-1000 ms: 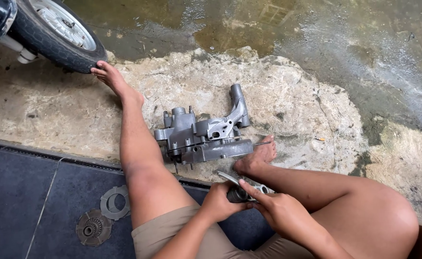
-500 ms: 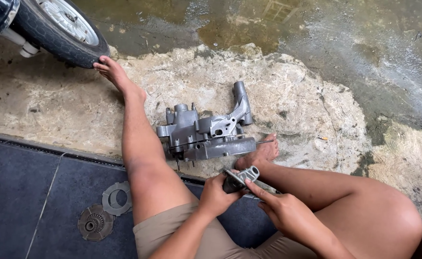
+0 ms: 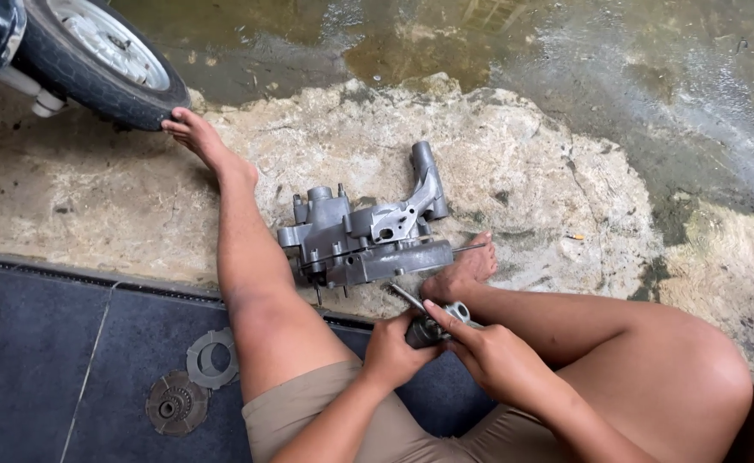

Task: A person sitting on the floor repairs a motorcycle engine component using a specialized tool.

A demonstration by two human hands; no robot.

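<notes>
While the person sits on the dark mat (image 3: 42,360) with legs stretched onto the rough concrete floor (image 3: 548,171), the scene runs large to small like this: a tyred wheel (image 3: 94,56) stands top left, the left foot (image 3: 193,137) touching its tread. Between the legs lies a grey cast engine case (image 3: 364,236), flat on the concrete, its tube-shaped arm pointing away from the person; the right foot (image 3: 463,270) rests just beside its near edge. On the mat, left of the left thigh, lie a flat ring plate (image 3: 212,357) and a round toothed disc (image 3: 174,403), just beside each other. Smallest: a small dark metal part (image 3: 424,330) held just above the mat edge, near the case. Left hand (image 3: 394,351) is clenched round that part. Right hand (image 3: 488,356) grasps a slim metal tool (image 3: 420,304) whose tip angles toward the case. Judgement: the step in hand is working on the small part by hand, away from the case, which sits untouched. Next move calls for a steady left grip and fine control of the tool tip; exact contact point is too small to tell
</notes>
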